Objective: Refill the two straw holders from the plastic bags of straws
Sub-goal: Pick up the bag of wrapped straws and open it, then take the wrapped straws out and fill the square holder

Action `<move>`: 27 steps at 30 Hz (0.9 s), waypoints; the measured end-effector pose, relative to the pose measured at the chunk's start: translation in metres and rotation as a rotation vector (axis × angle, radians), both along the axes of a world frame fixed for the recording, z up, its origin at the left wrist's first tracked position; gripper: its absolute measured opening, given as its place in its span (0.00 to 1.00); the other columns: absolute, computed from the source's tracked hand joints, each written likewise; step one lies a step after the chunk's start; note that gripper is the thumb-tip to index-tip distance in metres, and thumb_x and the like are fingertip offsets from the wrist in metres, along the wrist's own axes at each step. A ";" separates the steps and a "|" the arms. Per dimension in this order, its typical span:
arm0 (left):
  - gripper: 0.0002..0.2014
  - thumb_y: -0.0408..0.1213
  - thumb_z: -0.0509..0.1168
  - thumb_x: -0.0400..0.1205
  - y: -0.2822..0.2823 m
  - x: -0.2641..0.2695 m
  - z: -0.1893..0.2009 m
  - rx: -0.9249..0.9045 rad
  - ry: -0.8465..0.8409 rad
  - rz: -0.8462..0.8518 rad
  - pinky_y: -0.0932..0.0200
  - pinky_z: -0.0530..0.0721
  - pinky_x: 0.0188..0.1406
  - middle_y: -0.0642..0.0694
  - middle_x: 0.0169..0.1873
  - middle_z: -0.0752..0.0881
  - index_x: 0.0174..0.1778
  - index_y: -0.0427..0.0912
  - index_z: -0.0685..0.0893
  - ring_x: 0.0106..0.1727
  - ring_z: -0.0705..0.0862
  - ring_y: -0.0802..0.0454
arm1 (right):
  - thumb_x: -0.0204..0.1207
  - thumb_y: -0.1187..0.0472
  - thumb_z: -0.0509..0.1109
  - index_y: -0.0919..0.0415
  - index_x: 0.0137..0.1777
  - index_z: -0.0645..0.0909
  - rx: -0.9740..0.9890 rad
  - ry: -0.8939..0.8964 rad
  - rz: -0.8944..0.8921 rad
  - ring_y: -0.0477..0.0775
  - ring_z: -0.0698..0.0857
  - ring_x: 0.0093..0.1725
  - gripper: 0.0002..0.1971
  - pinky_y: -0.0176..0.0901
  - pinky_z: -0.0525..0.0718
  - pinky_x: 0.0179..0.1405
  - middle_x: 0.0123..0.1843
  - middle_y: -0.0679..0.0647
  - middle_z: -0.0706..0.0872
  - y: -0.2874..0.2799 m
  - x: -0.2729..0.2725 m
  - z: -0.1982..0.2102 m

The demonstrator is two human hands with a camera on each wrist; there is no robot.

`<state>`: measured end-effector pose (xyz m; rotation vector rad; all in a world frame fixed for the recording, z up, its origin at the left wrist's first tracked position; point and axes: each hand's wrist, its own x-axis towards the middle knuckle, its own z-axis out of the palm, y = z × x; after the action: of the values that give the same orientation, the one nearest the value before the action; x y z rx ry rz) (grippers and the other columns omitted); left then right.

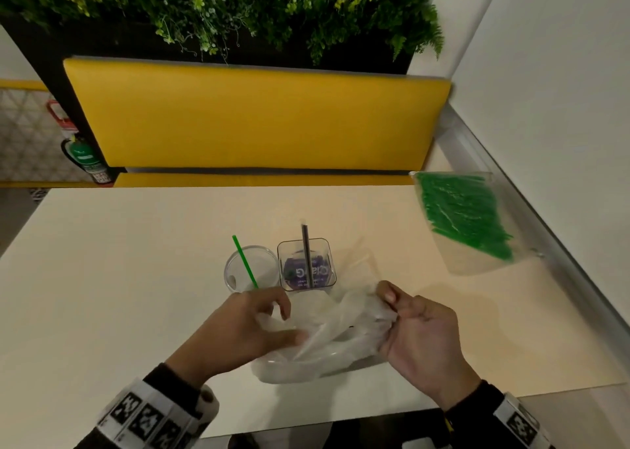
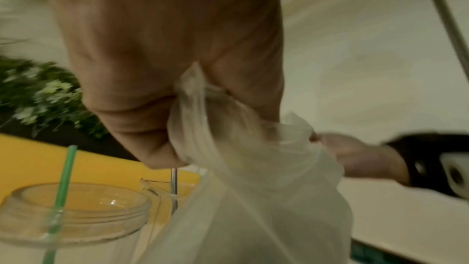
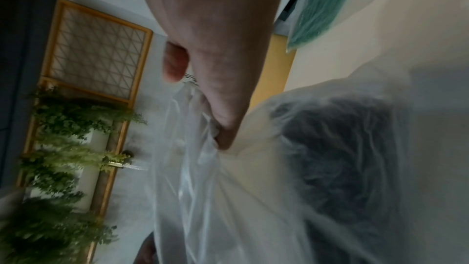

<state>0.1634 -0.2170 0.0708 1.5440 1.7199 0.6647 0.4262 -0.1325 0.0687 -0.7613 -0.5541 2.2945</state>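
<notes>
A cloudy clear plastic bag (image 1: 327, 343) lies on the white table (image 1: 119, 278) in front of me, with dark contents showing through it in the right wrist view (image 3: 342, 158). My left hand (image 1: 269, 322) grips the bag's left side (image 2: 193, 127). My right hand (image 1: 395, 309) pinches its right edge (image 3: 203, 127). Just behind stand a round clear holder (image 1: 250, 268) with one green straw (image 1: 243, 261) and a square clear holder (image 1: 306, 264) with one dark straw (image 1: 305, 254). A second bag of green straws (image 1: 467, 217) lies at the far right.
A yellow bench (image 1: 259, 118) backs the table's far edge, with green plants (image 1: 238, 5) above it. A white wall with a metal rail (image 1: 545, 244) runs along the table's right side. Bare tabletop lies to the left of the holders.
</notes>
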 end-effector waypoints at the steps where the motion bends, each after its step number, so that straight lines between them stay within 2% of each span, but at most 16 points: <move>1: 0.20 0.68 0.74 0.70 0.003 0.001 -0.004 0.006 0.089 -0.023 0.65 0.81 0.40 0.60 0.38 0.85 0.42 0.56 0.84 0.39 0.82 0.62 | 0.61 0.68 0.69 0.58 0.39 0.69 0.039 -0.010 0.027 0.56 0.68 0.36 0.11 0.49 0.62 0.33 0.36 0.57 0.66 0.000 -0.001 0.000; 2: 0.19 0.68 0.71 0.72 0.005 0.004 -0.010 -0.007 0.124 -0.038 0.61 0.83 0.45 0.60 0.40 0.85 0.42 0.57 0.85 0.42 0.83 0.62 | 0.63 0.68 0.74 0.57 0.39 0.68 0.098 -0.047 0.043 0.56 0.65 0.35 0.16 0.48 0.60 0.32 0.37 0.58 0.61 0.000 -0.003 -0.002; 4: 0.11 0.57 0.70 0.80 0.009 0.014 -0.017 -0.007 0.149 -0.039 0.58 0.85 0.51 0.59 0.43 0.87 0.44 0.54 0.88 0.46 0.84 0.61 | 0.63 0.72 0.81 0.56 0.41 0.65 0.253 -0.154 0.067 0.56 0.65 0.37 0.25 0.46 0.64 0.31 0.40 0.61 0.59 -0.004 -0.008 -0.007; 5: 0.08 0.49 0.69 0.84 0.011 0.019 -0.019 -0.008 0.148 -0.003 0.63 0.84 0.49 0.58 0.44 0.88 0.45 0.51 0.89 0.45 0.84 0.60 | 0.63 0.74 0.81 0.56 0.41 0.63 0.317 -0.193 0.073 0.57 0.69 0.39 0.27 0.47 0.68 0.32 0.41 0.61 0.62 -0.006 -0.010 -0.010; 7: 0.09 0.41 0.65 0.88 0.015 0.024 -0.020 0.014 0.115 0.127 0.72 0.78 0.39 0.54 0.40 0.87 0.44 0.47 0.86 0.40 0.83 0.58 | 0.68 0.76 0.80 0.59 0.42 0.62 0.476 -0.335 0.079 0.55 0.74 0.41 0.26 0.46 0.74 0.38 0.41 0.59 0.69 -0.012 -0.011 -0.015; 9: 0.14 0.42 0.61 0.90 0.019 0.022 -0.018 -0.020 -0.056 0.296 0.67 0.76 0.35 0.50 0.32 0.84 0.38 0.45 0.82 0.35 0.80 0.53 | 0.75 0.73 0.77 0.60 0.45 0.64 0.735 -0.636 0.104 0.47 0.73 0.42 0.21 0.40 0.74 0.43 0.42 0.49 0.72 -0.012 -0.006 -0.023; 11: 0.19 0.45 0.59 0.91 0.020 0.019 -0.012 -0.060 -0.276 0.426 0.54 0.80 0.40 0.43 0.30 0.84 0.37 0.41 0.83 0.35 0.82 0.49 | 0.79 0.67 0.75 0.53 0.50 0.67 0.980 -0.914 0.155 0.44 0.75 0.46 0.17 0.36 0.75 0.48 0.47 0.43 0.73 -0.012 0.001 -0.032; 14: 0.20 0.47 0.56 0.92 0.015 0.028 -0.002 -0.109 -0.460 0.409 0.42 0.88 0.52 0.38 0.38 0.91 0.48 0.38 0.87 0.42 0.89 0.37 | 0.73 0.64 0.81 0.44 0.57 0.65 1.314 -1.146 0.073 0.43 0.72 0.69 0.27 0.25 0.71 0.66 0.66 0.48 0.65 -0.019 0.006 -0.034; 16: 0.21 0.49 0.56 0.91 0.016 0.037 0.002 -0.151 -0.618 0.435 0.44 0.89 0.53 0.33 0.46 0.91 0.55 0.35 0.87 0.47 0.91 0.38 | 0.71 0.61 0.83 0.46 0.58 0.68 1.533 -1.164 0.065 0.53 0.64 0.82 0.26 0.35 0.66 0.78 0.76 0.56 0.61 -0.021 0.003 -0.027; 17: 0.22 0.50 0.57 0.91 0.019 0.038 0.005 -0.177 -0.719 0.471 0.49 0.89 0.47 0.33 0.44 0.91 0.54 0.35 0.87 0.43 0.91 0.42 | 0.72 0.59 0.81 0.45 0.55 0.71 1.580 -1.159 0.103 0.56 0.63 0.84 0.21 0.41 0.66 0.79 0.80 0.57 0.60 -0.021 0.001 -0.022; 19: 0.21 0.55 0.59 0.88 0.022 0.040 0.012 -0.221 -0.961 0.510 0.58 0.84 0.31 0.38 0.33 0.86 0.46 0.39 0.84 0.31 0.85 0.49 | 0.78 0.59 0.72 0.45 0.46 0.75 1.600 -1.180 0.270 0.56 0.64 0.84 0.09 0.47 0.69 0.76 0.85 0.54 0.60 -0.020 -0.001 -0.017; 20: 0.19 0.56 0.63 0.85 0.022 0.039 0.015 -0.221 -1.073 0.496 0.60 0.81 0.25 0.41 0.30 0.81 0.44 0.42 0.81 0.26 0.81 0.50 | 0.79 0.60 0.66 0.47 0.43 0.76 1.585 -1.216 0.355 0.56 0.68 0.81 0.07 0.47 0.72 0.72 0.83 0.51 0.65 -0.017 -0.002 -0.017; 22: 0.16 0.43 0.74 0.80 0.019 0.034 0.017 -0.176 -1.136 0.359 0.62 0.77 0.21 0.39 0.31 0.74 0.49 0.41 0.73 0.25 0.75 0.49 | 0.80 0.67 0.62 0.47 0.42 0.79 1.491 -1.245 0.434 0.51 0.79 0.68 0.13 0.43 0.77 0.57 0.69 0.50 0.79 -0.011 0.000 -0.026; 24: 0.19 0.22 0.73 0.76 0.016 0.028 0.016 -0.087 -1.001 0.131 0.62 0.76 0.24 0.37 0.34 0.72 0.51 0.37 0.68 0.29 0.73 0.48 | 0.79 0.76 0.63 0.44 0.39 0.83 1.239 -1.200 0.322 0.41 0.84 0.54 0.23 0.41 0.78 0.53 0.53 0.50 0.86 -0.004 -0.003 -0.031; 25: 0.19 0.14 0.71 0.74 0.014 0.025 0.014 -0.044 -0.889 0.043 0.62 0.76 0.27 0.37 0.35 0.73 0.48 0.35 0.69 0.31 0.74 0.49 | 0.79 0.78 0.63 0.44 0.38 0.84 1.101 -1.157 0.245 0.41 0.85 0.51 0.25 0.39 0.79 0.54 0.49 0.48 0.88 0.000 -0.006 -0.032; 27: 0.17 0.10 0.69 0.70 0.011 0.023 0.011 0.011 -0.612 -0.078 0.63 0.76 0.32 0.42 0.36 0.77 0.41 0.36 0.77 0.35 0.76 0.51 | 0.82 0.71 0.67 0.48 0.43 0.88 0.797 -1.073 0.143 0.46 0.88 0.52 0.16 0.37 0.81 0.55 0.49 0.46 0.91 0.005 -0.013 -0.029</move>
<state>0.1861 -0.2056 0.0813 1.2320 1.1905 0.9838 0.4129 -0.1270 0.0394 -1.4778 -1.8720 1.3543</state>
